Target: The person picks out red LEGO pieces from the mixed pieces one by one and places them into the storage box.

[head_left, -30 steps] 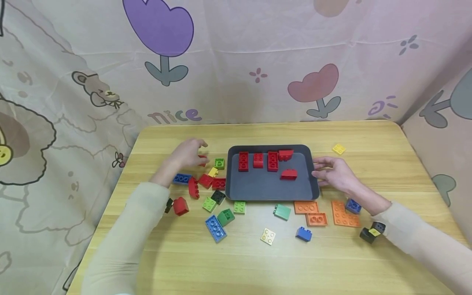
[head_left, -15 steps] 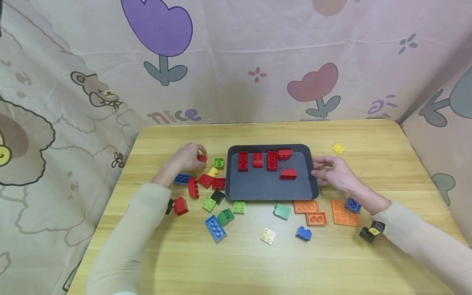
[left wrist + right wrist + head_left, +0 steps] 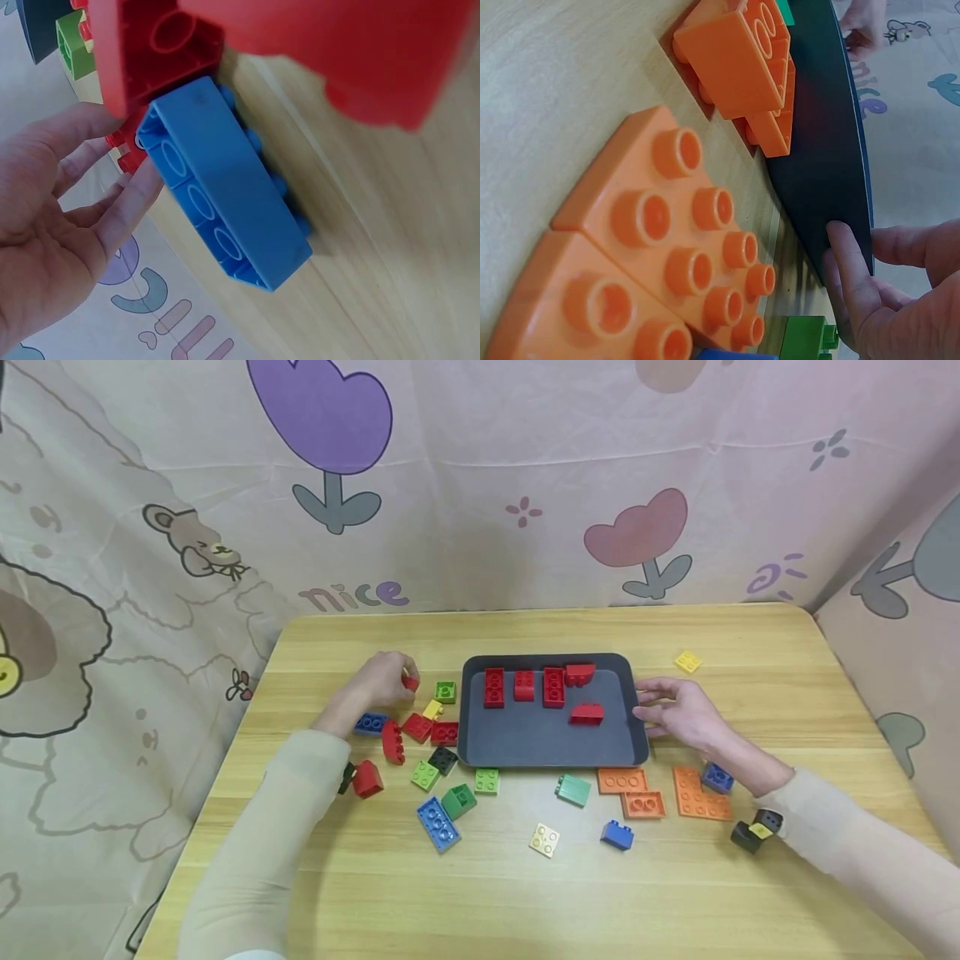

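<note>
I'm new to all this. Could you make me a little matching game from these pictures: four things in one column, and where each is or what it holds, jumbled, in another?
Column 1
1. Small red plastic brick
2. Flat yellow square plastic brick
3. Bare right hand
4. Dark grey rectangular tray

Column 2
A. Holds five red bricks
B. On the pale wooden table, beyond the right hand
C. Pinched by the bare left hand
D. At the tray's right end

Right pairs: 1-C, 2-B, 3-D, 4-A

Left sleeve (image 3: 273, 827) cream, creased; right sleeve (image 3: 855, 847) cream, plain.
</note>
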Available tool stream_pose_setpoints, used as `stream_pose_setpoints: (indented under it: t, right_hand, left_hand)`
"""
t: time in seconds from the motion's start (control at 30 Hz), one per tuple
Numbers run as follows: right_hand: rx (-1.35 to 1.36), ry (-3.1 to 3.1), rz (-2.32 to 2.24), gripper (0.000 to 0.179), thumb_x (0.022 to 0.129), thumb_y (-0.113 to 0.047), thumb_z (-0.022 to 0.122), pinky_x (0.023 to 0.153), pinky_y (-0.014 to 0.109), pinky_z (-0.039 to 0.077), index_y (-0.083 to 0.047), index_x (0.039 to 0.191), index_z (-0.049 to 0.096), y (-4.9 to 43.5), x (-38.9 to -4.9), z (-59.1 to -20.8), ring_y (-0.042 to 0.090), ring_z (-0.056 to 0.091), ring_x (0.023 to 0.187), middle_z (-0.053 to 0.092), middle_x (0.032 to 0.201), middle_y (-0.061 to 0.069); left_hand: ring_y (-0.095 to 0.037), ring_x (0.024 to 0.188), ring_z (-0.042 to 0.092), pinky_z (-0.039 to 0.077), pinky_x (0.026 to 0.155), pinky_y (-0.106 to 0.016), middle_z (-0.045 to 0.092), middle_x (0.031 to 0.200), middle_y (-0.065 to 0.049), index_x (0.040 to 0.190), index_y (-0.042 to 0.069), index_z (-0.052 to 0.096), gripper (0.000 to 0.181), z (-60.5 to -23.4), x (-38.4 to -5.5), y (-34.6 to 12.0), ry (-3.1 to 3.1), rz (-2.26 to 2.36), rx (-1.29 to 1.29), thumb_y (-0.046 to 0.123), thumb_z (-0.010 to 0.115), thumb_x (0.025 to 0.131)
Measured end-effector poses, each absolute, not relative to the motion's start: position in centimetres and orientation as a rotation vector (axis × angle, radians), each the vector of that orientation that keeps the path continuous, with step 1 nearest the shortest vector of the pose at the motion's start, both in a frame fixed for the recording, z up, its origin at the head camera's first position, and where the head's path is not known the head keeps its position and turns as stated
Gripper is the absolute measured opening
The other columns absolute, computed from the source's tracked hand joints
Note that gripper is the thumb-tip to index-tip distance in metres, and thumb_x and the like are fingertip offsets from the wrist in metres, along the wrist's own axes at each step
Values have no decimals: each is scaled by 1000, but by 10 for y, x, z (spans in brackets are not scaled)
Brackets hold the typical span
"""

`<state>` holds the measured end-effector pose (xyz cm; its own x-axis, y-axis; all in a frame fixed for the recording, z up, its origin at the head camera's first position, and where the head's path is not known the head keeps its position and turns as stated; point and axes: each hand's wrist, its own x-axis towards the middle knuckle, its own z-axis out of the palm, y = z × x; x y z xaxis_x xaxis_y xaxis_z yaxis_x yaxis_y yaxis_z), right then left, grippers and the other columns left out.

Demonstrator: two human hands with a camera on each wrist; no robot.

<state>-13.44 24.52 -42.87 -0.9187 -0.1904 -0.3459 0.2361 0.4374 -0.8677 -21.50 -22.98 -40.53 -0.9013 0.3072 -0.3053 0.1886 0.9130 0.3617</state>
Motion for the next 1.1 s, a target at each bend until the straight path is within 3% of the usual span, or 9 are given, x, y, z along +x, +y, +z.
stream_pose_setpoints:
  t: [0.67, 0.93, 1.1]
  right_hand:
    - [38, 2271, -1511, 60, 104, -4, 61, 87, 32, 67, 10, 157, 36, 245, -134, -428, 17, 71, 109, 48, 147, 34]
    - [35, 2273, -1510, 60, 105, -5, 61, 87, 32, 67, 10, 157, 37, 246, -134, -428, 16, 71, 109, 49, 146, 34]
    - [33, 2274, -1507, 59, 105, -4, 60, 87, 33, 67, 10, 157, 37, 246, -134, -429, 17, 72, 110, 49, 146, 33]
  left_hand:
    - [-33, 101, 68, 59, 91, -44, 74, 113, -20, 110, 1, 74, 24, -398, -212, -230, 2732, 475, 377, 6, 75, 87]
    - [-28, 92, 66, 57, 80, -36, 73, 116, -21, 119, -1, 72, 32, -385, -209, -227, 2739, 487, 380, 7, 71, 88]
    - [-30, 95, 68, 59, 85, -40, 73, 113, -21, 121, -2, 72, 33, -377, -210, -222, 2742, 497, 391, 6, 71, 89]
